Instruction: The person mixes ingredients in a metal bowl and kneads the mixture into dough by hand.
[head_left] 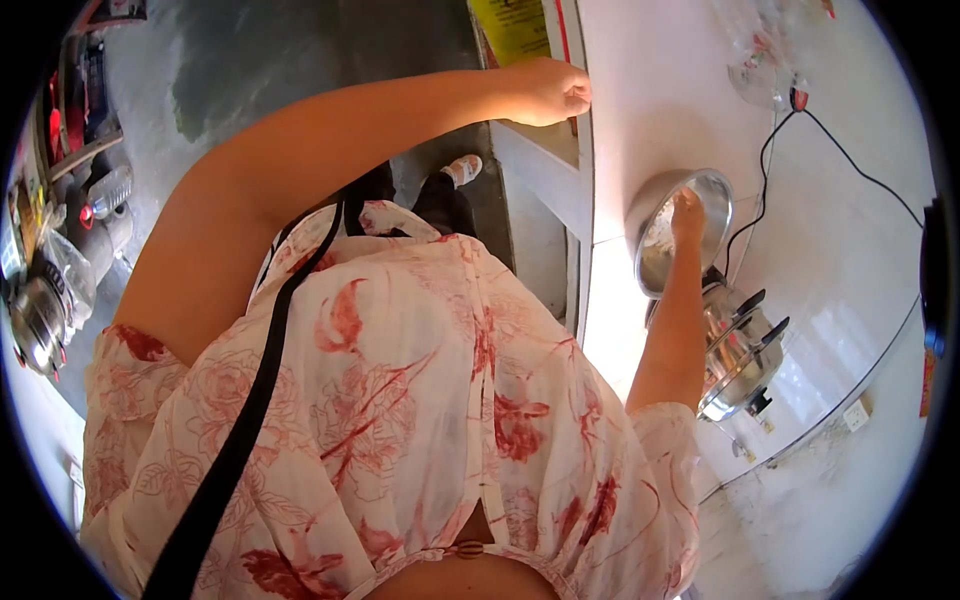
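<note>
My right hand (688, 212) is down inside a steel bowl (718, 190) on the white counter. Its fingers look bunched together against pale, floury stuff (658, 236) in the bowl; what they grip is hidden. My left arm stretches across the front of my body, and my left hand (548, 92) rests at the counter's edge. The fingers of that hand are curled into a fist, and its palm is out of sight. Close by it a yellow sheet or packet (512, 28) with dark print shows below the counter edge.
Next to the bowl stands a shiny steel pot (735, 350) with dark handles. A black cord (765, 180) crosses the white counter (640, 110) from near a clear plastic bag (755, 60). On the left, a bottle (108, 192) and a metal pot (40, 315) sit by the floor (270, 50).
</note>
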